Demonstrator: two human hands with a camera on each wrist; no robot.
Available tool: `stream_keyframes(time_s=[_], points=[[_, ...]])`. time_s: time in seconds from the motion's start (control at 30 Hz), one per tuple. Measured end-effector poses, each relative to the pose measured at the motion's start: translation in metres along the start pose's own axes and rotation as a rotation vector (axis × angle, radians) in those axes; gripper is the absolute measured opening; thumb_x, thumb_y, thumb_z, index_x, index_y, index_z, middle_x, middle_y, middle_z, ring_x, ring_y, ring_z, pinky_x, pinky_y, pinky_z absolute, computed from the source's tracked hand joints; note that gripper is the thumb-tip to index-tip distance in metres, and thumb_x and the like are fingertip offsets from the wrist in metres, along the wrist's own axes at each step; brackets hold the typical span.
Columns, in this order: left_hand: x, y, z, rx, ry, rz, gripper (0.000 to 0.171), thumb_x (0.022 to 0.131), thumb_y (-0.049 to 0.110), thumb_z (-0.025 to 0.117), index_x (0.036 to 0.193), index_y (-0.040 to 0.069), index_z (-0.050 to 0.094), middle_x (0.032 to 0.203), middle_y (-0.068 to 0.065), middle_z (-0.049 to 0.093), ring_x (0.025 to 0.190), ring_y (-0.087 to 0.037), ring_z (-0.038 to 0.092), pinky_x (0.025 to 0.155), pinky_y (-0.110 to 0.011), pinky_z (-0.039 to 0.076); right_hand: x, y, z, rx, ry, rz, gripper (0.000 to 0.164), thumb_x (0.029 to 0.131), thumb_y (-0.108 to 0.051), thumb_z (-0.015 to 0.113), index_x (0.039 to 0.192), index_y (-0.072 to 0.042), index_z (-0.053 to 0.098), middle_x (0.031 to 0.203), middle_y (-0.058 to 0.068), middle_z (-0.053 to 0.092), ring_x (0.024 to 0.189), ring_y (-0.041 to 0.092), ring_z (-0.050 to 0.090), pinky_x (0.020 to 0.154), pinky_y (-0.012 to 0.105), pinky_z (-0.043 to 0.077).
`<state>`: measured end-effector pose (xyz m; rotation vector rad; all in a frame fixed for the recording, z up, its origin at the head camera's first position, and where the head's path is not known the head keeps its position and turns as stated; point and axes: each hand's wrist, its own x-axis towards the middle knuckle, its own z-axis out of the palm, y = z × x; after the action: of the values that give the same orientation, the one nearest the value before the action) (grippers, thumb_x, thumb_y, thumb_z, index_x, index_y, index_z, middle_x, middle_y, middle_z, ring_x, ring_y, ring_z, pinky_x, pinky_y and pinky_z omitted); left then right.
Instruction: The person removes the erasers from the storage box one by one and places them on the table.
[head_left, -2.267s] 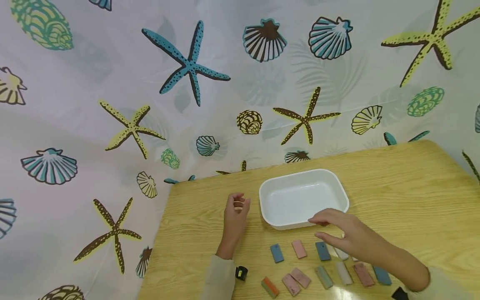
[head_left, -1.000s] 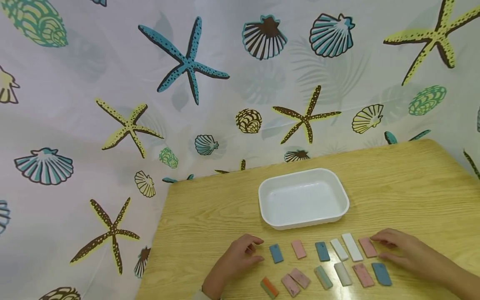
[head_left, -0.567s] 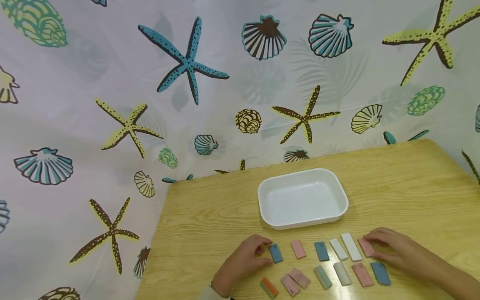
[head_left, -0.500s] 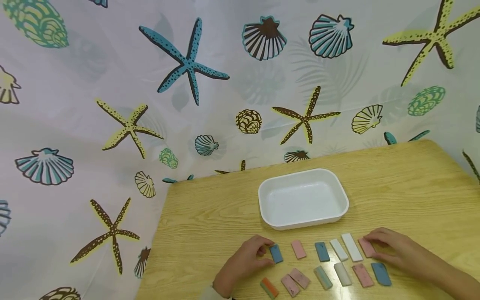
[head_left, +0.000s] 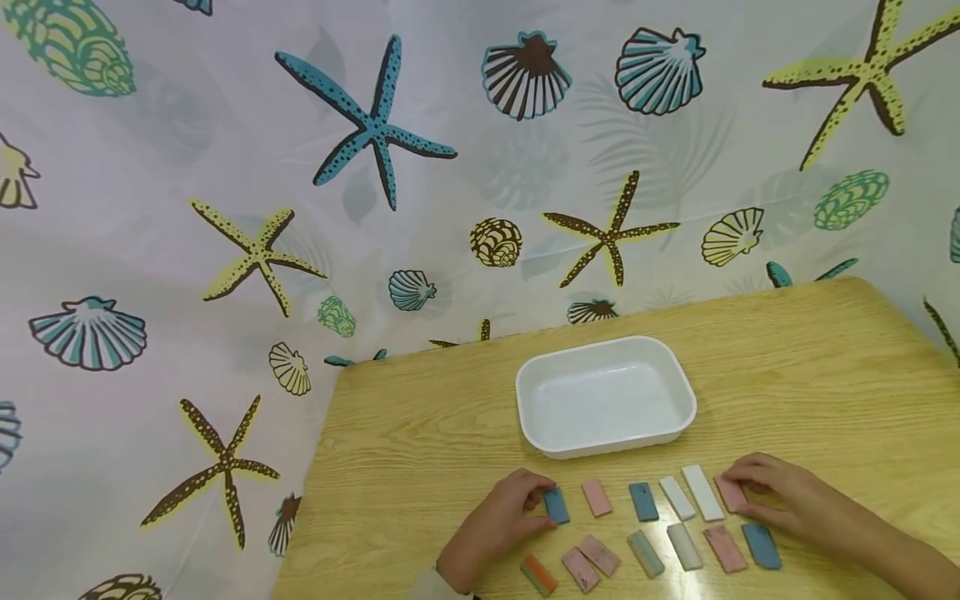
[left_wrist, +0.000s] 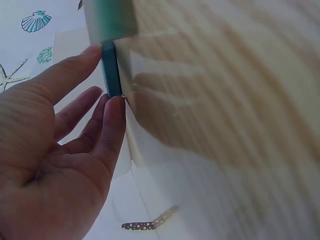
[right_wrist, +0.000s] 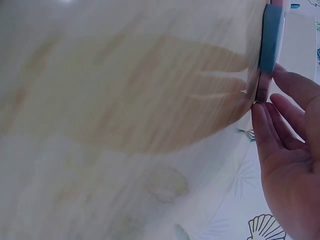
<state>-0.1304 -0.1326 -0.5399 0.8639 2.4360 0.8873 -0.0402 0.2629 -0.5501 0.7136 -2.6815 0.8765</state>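
Note:
My left hand [head_left: 504,515] pinches the leftmost blue eraser [head_left: 557,506] by its ends, thumb at the near end and fingertips at the far end. In the left wrist view the same blue eraser [left_wrist: 111,70] lies edge-on between thumb and fingers. On the right, my right hand [head_left: 787,498] pinches a pink eraser [head_left: 729,493] at the end of the back row. The right wrist view shows that pink eraser [right_wrist: 262,87] between the fingertips, partly hidden by a nearer blue eraser [right_wrist: 271,40]. Both held erasers appear to rest on the table.
Several more erasers lie in two rows, including a white one [head_left: 702,493], a pink one [head_left: 597,497] and an orange-green one [head_left: 538,575]. Behind them stands a white tray [head_left: 540,446] on the wooden table [head_left: 420,433]. A seashell-print cloth [head_left: 450,183] hangs behind.
From over by the tray, both hands have come down to the back row's two ends and taken hold of the blue and pink erasers. The blue one has shifted slightly right.

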Motion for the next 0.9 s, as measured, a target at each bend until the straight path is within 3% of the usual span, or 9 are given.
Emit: stream_keyframes(time_s=[0.23,0.53,0.9], points=[[0.008,0.002,0.004,-0.001,-0.007,0.004,0.043,0.081,0.028,0.072,0.121,0.017,0.058,0.104,0.014,0.051,0.088,0.000,0.049,0.077,-0.017,0.044,0.007,0.000,0.004,-0.014,0.002,-0.043,0.028,0.075,-0.016,0.077,0.101,-0.013,0.066,0.102,-0.008,0.058,0.090,0.007,0.057,0.078,0.004,0.036],[0.019,0.009,0.007,-0.025,-0.036,0.024,0.042,0.082,0.023,0.072,0.121,0.015,0.058,0.108,0.012,0.053,0.089,-0.001,0.050,0.076,-0.016,0.044,0.014,-0.006,0.004,-0.028,-0.063,-0.015,0.025,0.081,-0.023,0.073,0.102,-0.012,0.066,0.102,-0.009,0.057,0.090,0.007,0.057,0.074,0.018,0.047],[0.031,0.014,0.011,-0.052,-0.063,0.065,0.036,0.084,0.022,0.070,0.117,0.015,0.059,0.107,0.012,0.054,0.089,-0.001,0.051,0.077,-0.017,0.044,0.019,-0.013,0.010,0.022,-0.095,0.007,0.027,0.083,-0.026,0.070,0.104,-0.009,0.066,0.103,-0.008,0.057,0.091,0.008,0.058,0.074,0.022,0.049]])
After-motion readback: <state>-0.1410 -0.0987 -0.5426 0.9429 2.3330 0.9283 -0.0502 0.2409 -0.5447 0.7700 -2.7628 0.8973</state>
